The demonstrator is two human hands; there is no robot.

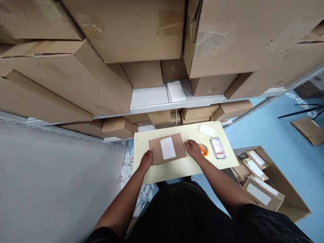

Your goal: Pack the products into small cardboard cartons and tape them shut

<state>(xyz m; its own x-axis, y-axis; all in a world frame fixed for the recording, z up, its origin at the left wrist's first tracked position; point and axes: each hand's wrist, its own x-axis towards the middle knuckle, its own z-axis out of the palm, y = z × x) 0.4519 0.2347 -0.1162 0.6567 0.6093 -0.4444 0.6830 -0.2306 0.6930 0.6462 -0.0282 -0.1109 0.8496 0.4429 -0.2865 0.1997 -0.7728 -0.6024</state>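
Note:
A small flat cardboard box (177,145) with a white label (168,148) on top lies on a pale yellow table (177,168). My left hand (146,159) grips the box's left edge, fingers curled round it. My right hand (193,150) holds the box's right edge. An orange tape roll (204,150) lies just right of my right hand.
A white card (207,130) and a blurred flat item (218,147) lie on the table's right part. Shelves stacked with cardboard boxes (126,40) rise behind. An open carton (263,182) of labelled parcels stands on the blue floor at the right. White paper strips (128,167) litter the floor at the left.

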